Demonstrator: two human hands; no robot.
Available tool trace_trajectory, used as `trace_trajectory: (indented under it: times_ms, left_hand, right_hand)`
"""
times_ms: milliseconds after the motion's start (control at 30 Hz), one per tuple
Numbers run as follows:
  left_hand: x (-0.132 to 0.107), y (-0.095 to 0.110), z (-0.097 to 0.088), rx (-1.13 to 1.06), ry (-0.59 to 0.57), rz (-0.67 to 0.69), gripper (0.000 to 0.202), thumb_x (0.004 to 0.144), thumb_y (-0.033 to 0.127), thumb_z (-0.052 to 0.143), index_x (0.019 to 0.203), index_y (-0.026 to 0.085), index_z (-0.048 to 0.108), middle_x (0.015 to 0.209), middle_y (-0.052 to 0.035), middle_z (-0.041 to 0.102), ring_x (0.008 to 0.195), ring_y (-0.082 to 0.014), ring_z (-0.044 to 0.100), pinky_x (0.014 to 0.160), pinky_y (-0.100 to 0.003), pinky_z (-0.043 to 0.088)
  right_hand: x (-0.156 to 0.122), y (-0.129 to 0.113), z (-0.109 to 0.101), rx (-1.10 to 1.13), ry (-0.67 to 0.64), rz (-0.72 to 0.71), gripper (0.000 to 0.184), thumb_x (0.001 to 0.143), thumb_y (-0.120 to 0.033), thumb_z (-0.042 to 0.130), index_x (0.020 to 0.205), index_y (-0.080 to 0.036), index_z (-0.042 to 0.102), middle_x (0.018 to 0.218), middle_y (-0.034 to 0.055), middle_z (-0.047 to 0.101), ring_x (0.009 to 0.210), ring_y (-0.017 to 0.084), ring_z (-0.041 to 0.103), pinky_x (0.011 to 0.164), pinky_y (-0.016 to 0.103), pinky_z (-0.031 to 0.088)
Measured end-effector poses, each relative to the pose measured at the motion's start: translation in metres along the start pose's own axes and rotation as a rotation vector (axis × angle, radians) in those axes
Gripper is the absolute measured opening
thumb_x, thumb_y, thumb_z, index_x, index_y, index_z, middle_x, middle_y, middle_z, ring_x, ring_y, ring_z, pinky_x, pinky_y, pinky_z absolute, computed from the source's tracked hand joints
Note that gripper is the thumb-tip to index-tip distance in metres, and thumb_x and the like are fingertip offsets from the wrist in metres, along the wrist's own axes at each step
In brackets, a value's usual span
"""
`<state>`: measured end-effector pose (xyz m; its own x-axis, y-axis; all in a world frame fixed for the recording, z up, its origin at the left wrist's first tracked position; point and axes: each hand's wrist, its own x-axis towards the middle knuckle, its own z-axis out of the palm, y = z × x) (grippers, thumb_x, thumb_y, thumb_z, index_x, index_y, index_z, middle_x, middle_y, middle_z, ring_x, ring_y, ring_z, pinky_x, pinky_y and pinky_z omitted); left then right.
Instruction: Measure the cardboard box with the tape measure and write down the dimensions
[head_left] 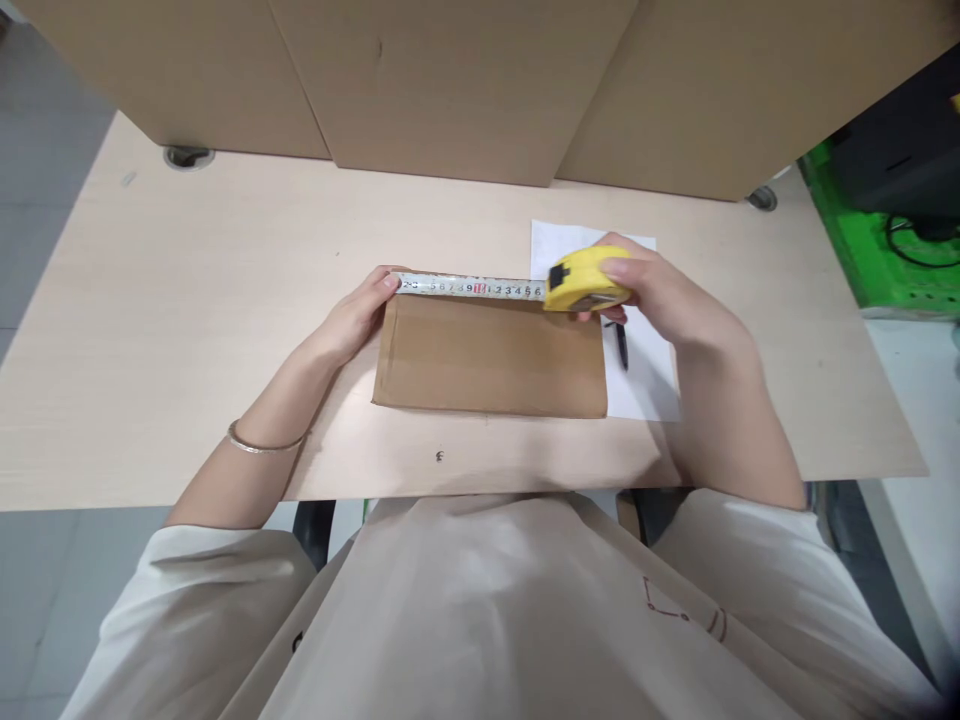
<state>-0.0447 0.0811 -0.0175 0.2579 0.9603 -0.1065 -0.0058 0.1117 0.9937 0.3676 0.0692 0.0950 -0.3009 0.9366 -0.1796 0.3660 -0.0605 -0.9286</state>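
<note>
A flat brown cardboard piece lies on the pale wooden desk in front of me. Along its far edge runs the extended blade of a yellow tape measure. My right hand is wrapped round the yellow case at the cardboard's far right corner. My left hand pinches the blade's end down at the far left corner. A silver bangle sits on my left wrist.
A white paper sheet lies under the cardboard's right end, with a dark pen on it. Large cardboard panels stand along the desk's far side. A green container sits off to the right.
</note>
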Motion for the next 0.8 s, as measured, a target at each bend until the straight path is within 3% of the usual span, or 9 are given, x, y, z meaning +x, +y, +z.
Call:
trace_trajectory:
  times_ms: [100,200,333,433,500,567,667,800]
  left_hand:
    - [0.001,0.0,-0.001,-0.006,-0.02,0.008,0.085,0.091,0.1,0.091,0.129,0.025,0.078,0.138,-0.0102,0.088,0.142,-0.0381,0.077,0.125,-0.05,0.061]
    - [0.003,-0.002,0.0,-0.034,-0.018,0.003,0.086,0.09,0.099,0.093,0.131,0.025,0.079,0.139,-0.0098,0.089,0.144,-0.0387,0.078,0.13,-0.052,0.061]
    - [0.005,-0.004,0.0,-0.064,-0.049,0.033,0.079,0.096,0.097,0.087,0.128,0.024,0.082,0.139,-0.0116,0.09,0.145,-0.0396,0.08,0.132,-0.054,0.061]
    - [0.006,-0.005,-0.005,-0.06,-0.113,0.061,0.087,0.094,0.102,0.084,0.134,0.025,0.083,0.147,-0.0143,0.088,0.152,-0.042,0.078,0.135,-0.056,0.061]
    - [0.004,-0.004,-0.012,-0.016,-0.154,0.075,0.096,0.084,0.096,0.099,0.147,0.026,0.08,0.161,-0.0151,0.083,0.162,-0.0436,0.073,0.138,-0.055,0.06]
    - [0.001,-0.001,-0.019,0.042,-0.201,0.082,0.106,0.075,0.08,0.114,0.159,0.029,0.075,0.173,-0.0158,0.076,0.169,-0.0454,0.067,0.139,-0.054,0.059]
    - [-0.003,0.005,-0.024,0.108,-0.253,0.072,0.108,0.077,0.063,0.119,0.167,0.031,0.069,0.178,-0.0168,0.071,0.169,-0.047,0.066,0.136,-0.055,0.062]
    - [-0.006,0.01,-0.022,0.139,-0.24,0.052,0.103,0.08,0.062,0.117,0.165,0.031,0.067,0.176,-0.0174,0.072,0.168,-0.0472,0.067,0.135,-0.055,0.063]
  right_hand:
    - [0.021,-0.013,0.028,-0.047,-0.093,-0.019,0.064,0.102,-0.087,0.087,0.106,-0.029,0.06,0.09,0.0055,0.077,0.07,0.021,0.056,0.062,0.035,0.04]
    - [0.04,-0.022,0.057,-0.135,-0.11,-0.065,0.054,0.105,-0.076,0.088,0.115,-0.027,0.067,0.104,0.0079,0.081,0.084,0.026,0.07,0.073,0.038,0.051]
    - [0.046,-0.029,0.089,-0.408,-0.099,-0.267,0.05,0.102,-0.059,0.092,0.137,-0.025,0.079,0.131,0.011,0.087,0.113,0.035,0.079,0.099,0.048,0.061]
    - [0.038,-0.03,0.105,-0.599,-0.114,-0.429,0.056,0.101,-0.049,0.095,0.151,-0.029,0.079,0.144,0.0121,0.086,0.128,0.041,0.078,0.109,0.056,0.062]
    - [0.033,-0.028,0.112,-0.709,-0.125,-0.487,0.064,0.101,-0.045,0.097,0.16,-0.03,0.077,0.148,0.0143,0.084,0.135,0.046,0.075,0.115,0.061,0.061]
    - [0.029,-0.026,0.116,-0.781,-0.121,-0.502,0.071,0.102,-0.047,0.097,0.167,-0.029,0.075,0.147,0.0164,0.083,0.138,0.05,0.073,0.12,0.067,0.058]
    - [0.027,-0.023,0.118,-0.8,-0.105,-0.491,0.073,0.107,-0.052,0.094,0.173,-0.029,0.073,0.15,0.0181,0.083,0.142,0.053,0.072,0.126,0.072,0.054]
    - [0.02,-0.02,0.098,-0.7,-0.12,-0.512,0.076,0.109,-0.064,0.092,0.174,-0.03,0.07,0.162,0.017,0.079,0.155,0.054,0.067,0.136,0.075,0.048]
